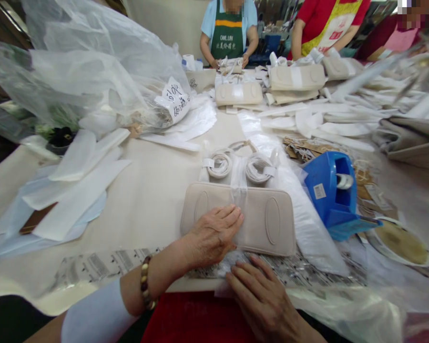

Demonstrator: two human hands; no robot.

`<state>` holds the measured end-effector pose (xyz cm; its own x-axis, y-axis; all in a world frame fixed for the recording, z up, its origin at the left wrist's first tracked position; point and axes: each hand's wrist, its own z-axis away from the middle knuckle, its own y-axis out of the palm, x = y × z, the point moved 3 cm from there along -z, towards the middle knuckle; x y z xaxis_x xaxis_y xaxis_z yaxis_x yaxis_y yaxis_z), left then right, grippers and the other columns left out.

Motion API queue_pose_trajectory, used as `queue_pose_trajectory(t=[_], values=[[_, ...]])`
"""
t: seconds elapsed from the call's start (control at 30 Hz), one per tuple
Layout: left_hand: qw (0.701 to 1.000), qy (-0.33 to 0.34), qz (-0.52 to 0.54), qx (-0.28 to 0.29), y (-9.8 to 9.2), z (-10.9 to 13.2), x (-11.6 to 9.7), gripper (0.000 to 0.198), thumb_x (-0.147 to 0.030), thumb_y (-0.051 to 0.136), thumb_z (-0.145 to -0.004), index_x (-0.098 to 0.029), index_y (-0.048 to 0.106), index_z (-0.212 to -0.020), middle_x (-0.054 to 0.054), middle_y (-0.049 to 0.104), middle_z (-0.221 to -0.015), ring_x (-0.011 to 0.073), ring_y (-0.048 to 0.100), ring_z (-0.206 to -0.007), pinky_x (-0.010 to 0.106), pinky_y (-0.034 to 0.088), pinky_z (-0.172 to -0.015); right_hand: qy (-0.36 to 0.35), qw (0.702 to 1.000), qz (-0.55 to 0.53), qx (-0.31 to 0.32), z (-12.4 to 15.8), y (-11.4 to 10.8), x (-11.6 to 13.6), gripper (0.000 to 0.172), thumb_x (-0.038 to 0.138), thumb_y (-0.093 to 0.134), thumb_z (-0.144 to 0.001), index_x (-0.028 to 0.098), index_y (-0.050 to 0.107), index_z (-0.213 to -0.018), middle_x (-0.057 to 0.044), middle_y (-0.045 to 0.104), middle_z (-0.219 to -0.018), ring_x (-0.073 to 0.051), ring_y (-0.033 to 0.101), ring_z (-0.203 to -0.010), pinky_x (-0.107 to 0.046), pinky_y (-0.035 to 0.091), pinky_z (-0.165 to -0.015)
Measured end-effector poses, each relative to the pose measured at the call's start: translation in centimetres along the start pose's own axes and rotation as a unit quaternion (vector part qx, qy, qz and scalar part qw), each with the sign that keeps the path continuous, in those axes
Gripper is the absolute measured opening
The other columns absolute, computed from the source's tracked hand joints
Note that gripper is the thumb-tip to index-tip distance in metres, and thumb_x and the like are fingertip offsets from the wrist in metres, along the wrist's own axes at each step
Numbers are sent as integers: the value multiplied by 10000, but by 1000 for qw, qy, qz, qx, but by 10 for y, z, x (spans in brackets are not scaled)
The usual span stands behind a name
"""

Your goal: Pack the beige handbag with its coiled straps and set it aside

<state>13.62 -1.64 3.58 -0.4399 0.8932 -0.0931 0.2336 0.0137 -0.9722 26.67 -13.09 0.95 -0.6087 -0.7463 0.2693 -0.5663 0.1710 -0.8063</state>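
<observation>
A beige padded bag piece (259,224) with two stitched ovals lies flat on the table, a clear plastic strip (239,183) around its middle. On its left half rests my left hand (216,233), fingers stretched out and flat. Closer to the table's front edge, my right hand (259,290) has its fingers extended over thin clear plastic (232,262); the thumb is hidden. Just behind the bag piece sit two coiled pale straps (219,165), each held by a white band.
A blue tape dispenser (327,190) and a round tub (402,240) stand at right beside stacked plastic bags (311,224). White sheets (82,190) and a large plastic bag (110,62) lie left. Co-workers (229,38) stand across the table among wrapped bag pieces (296,77).
</observation>
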Motion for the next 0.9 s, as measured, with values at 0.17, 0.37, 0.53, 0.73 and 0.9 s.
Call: queue_pose_trajectory(t=[0.17,0.37,0.53,0.73,0.9], values=[[1000,5,3,8,-2,-5,1,542,-273,649,-744,-24,494,-1200,197,594,-1216,294,553,-1140,381,477,-949,75,997,-25,-5,-10,-1,0,370,202,447,-904,18,509,-1218,-146,658,-978,-227,607,-910,-380,491,-834],[1000,-2,5,-30,3,0,-1,434,-218,580,-773,-38,518,-1163,188,592,-1213,294,548,-1140,393,472,-961,91,990,99,-47,-19,-5,-11,321,232,443,-936,59,560,-1179,-160,630,-1156,-267,531,-1141,-445,383,-991],[998,-7,48,-25,-8,-7,6,341,-237,589,-779,-69,563,-1074,164,629,-1143,268,581,-1080,378,493,-925,87,985,139,-45,-17,12,-16,271,168,421,-948,77,609,-1120,-108,647,-1157,-241,532,-1160,-422,298,-1078],[998,-58,-6,7,-18,-33,26,592,-235,690,-729,-81,437,-1241,177,512,-1325,278,473,-1223,405,395,-1006,96,986,134,-38,-16,12,-17,282,158,419,-943,82,603,-1143,-115,636,-1176,-234,533,-1165,-425,358,-1057],[992,-61,-54,93,-14,-41,23,796,-382,754,-663,-32,392,-1280,233,445,-1373,314,430,-1254,441,325,-1022,92,987,124,-32,-17,10,-19,278,161,430,-939,73,606,-1136,-107,643,-1167,-240,526,-1174,-431,345,-1075]])
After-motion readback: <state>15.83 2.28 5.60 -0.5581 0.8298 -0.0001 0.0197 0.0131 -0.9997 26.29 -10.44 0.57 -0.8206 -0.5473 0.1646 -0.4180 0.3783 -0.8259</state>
